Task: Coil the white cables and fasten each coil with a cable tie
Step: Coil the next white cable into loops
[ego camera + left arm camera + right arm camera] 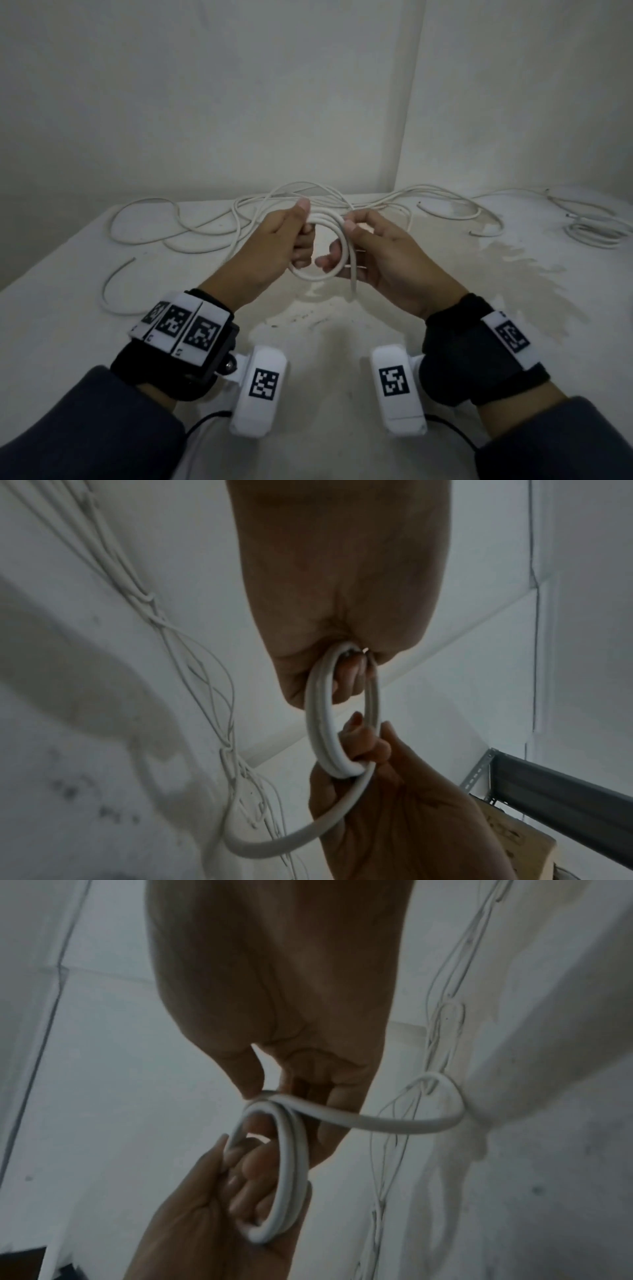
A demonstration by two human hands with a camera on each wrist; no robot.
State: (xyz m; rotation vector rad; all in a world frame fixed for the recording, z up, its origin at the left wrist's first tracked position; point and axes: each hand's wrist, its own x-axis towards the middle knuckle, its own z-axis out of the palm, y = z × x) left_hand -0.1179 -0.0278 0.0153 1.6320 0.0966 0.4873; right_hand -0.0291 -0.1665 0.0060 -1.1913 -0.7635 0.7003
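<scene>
Both hands held a small round coil of thick white plastic-sheathed cable point(320, 246) in the air above the pale, stained white bench point(445, 308). The left hand point(274, 250) had its fingers curled through the ring and its thumb laid over the top, gripping the coil's left side. The right hand point(380, 253) pinched the right side, thumb on top and fingertips coming up through the opening from below. The wrist views showed about two or three turns lying side by side, with one strand peeling off the ring and running down toward the bench.

The coil was not yet tied, and no cable tie could be made out anywhere in view. That was probably the main risk: to fetch a tie, one hand would have to let go, and a stiff cable like this would likely spring open if the other hand's grip did not span all the turns. The short free tail point(354, 281) hanging below the right hand could also flick out and loosen the outer turn.

Behind the hands, a tangle of loose white cables point(212, 222) sprawled across the bench. The strand leaving the coil seemed to lead into it, so pulling more length might have dragged a snag or a knot along. Another small bundle of thin white cable point(596, 231) lay at the far right, well apart.
</scene>
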